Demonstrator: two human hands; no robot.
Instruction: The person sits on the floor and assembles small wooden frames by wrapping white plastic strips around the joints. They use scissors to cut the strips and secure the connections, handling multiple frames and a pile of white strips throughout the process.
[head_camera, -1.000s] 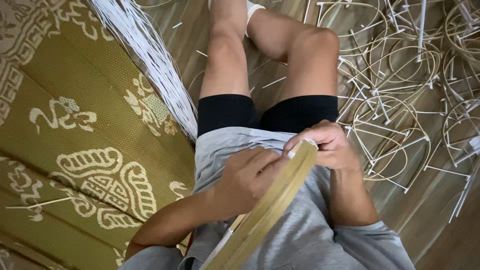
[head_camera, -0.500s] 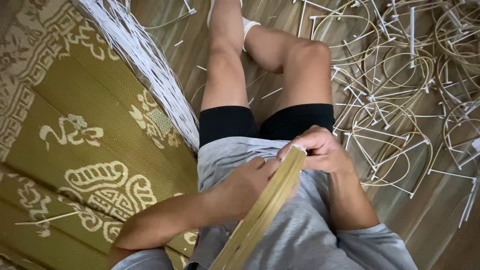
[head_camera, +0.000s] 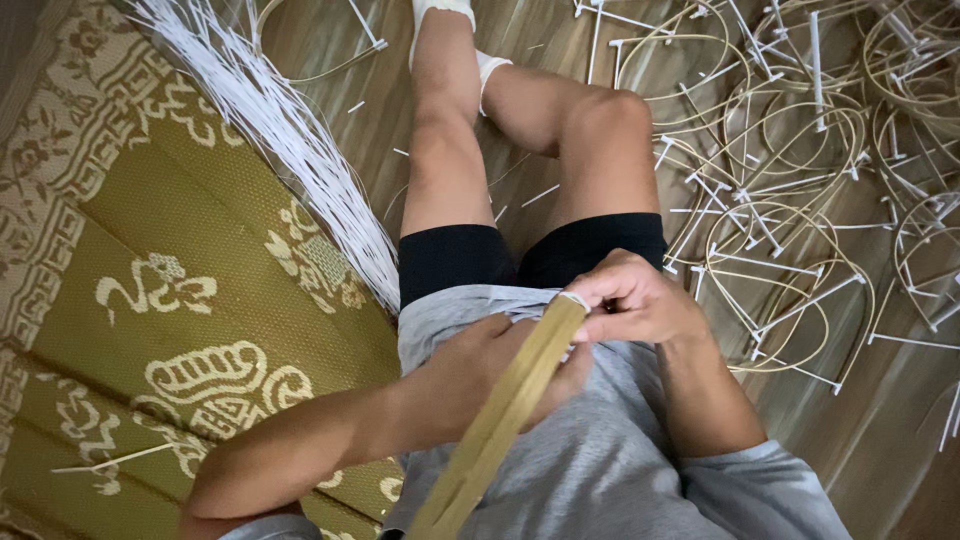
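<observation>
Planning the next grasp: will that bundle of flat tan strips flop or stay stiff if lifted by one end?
The bundle of tan strips looks fairly stiff: it runs straight between both hands. Probably light, since the right hand only pinches its tip. Loose strips may slide apart where the left hand lets go.

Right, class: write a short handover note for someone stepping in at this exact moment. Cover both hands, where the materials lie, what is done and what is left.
Left hand: closed around the bundle of flat tan strips, which runs diagonally across the lap.
Right hand: fingers pinched at the bundle's upper end, at a pale strip tip.
Materials: loose white strips fanned on the floor beside the patterned green mat; bent hoop frames piled on the wood floor to the right.
Done: many hoop frames already lie formed.
Left: the bundle in the lap and the white strips are unused.
</observation>
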